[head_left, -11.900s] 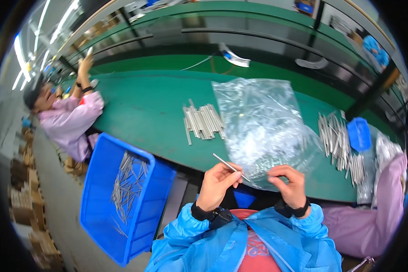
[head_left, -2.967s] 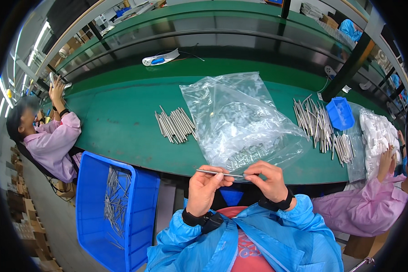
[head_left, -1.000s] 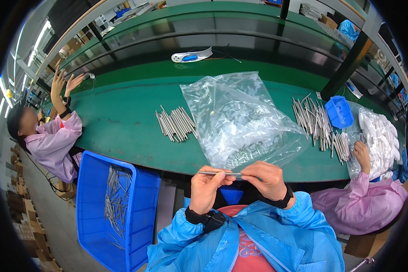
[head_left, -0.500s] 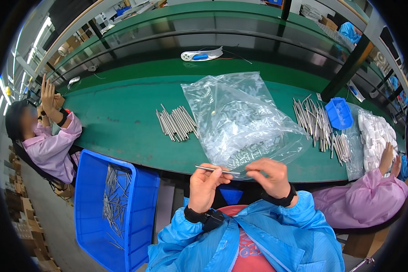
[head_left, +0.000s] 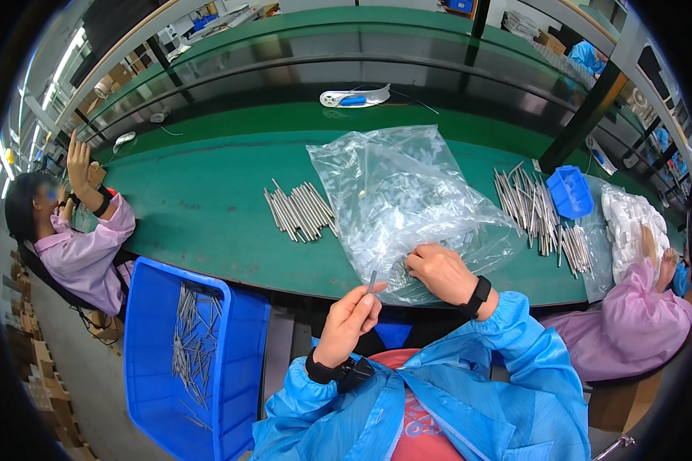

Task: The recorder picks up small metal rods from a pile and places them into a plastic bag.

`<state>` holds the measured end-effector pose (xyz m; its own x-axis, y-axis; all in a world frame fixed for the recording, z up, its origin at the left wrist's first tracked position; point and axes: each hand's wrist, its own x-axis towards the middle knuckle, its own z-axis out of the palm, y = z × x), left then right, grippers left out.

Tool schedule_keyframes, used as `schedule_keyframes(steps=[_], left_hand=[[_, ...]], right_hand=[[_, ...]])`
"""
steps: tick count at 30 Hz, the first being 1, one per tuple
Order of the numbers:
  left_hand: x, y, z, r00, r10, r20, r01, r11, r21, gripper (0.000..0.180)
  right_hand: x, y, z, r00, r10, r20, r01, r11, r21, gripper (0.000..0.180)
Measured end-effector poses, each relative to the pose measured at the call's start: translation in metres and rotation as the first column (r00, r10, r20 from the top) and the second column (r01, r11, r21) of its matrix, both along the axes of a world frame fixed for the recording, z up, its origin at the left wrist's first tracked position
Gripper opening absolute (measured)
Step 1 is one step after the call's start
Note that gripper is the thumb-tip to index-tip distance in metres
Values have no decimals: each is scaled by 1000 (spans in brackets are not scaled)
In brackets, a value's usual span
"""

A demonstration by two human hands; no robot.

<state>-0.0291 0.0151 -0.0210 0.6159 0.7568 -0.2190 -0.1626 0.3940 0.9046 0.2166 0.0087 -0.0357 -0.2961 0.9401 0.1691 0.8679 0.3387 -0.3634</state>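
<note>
My left hand (head_left: 349,324) is closed on a thin metal rod (head_left: 373,280). The rod's grey end points up above the thumb, and the fingers hide its lower part. My right hand (head_left: 443,275) lies over the near part of a clear plastic bag (head_left: 377,165), its fingertips bent together among the small translucent pieces there. What those fingertips pinch, if anything, is hidden. Left of the bag lies a pile of metal rods (head_left: 298,212) on the green table (head_left: 207,207).
More metal rods (head_left: 532,207) lie to the right, beside a small blue bin (head_left: 570,192) and a bag of white parts (head_left: 632,230). A large blue crate (head_left: 242,361) with loose rods stands at lower left. People in pink sleeves sit at both sides.
My right hand has moved forward from near the rod onto the bag. In my left hand the rod has swung from lying crosswise to pointing up and away.
</note>
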Motion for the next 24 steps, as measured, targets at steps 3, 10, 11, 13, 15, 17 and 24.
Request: schedule_keyframes(steps=[3, 10, 11, 13, 15, 17, 24], left_hand=[[2, -4, -2, 1000, 2, -16, 0, 996, 90, 26], [8, -5, 0, 976, -55, -210, 110, 959, 259, 24], [10, -6, 0, 974, -49, -221, 112, 954, 279, 25], [15, -6, 2, 968, -38, -246, 119, 939, 322, 26], [19, -7, 4, 965, -29, -261, 128, 920, 370, 27], [22, -7, 5, 960, -35, -278, 148, 906, 397, 27], [26, -7, 11, 943, -39, -331, 209, 842, 497, 26]], right_hand=[[0, -4, 9, 985, -25, -168, 21, 999, -28, 15], [3, -39, 26, 692, -191, -696, 70, 978, -198, 18], [4, -44, 25, 648, -229, -726, 67, 967, -246, 18], [6, -48, 25, 624, -246, -742, 67, 963, -262, 17], [8, -52, 31, 668, -204, -716, 76, 976, -206, 15], [9, -54, 32, 696, -150, -703, 81, 988, -131, 14], [8, -57, 39, 769, -24, -639, 44, 999, 15, 13]])
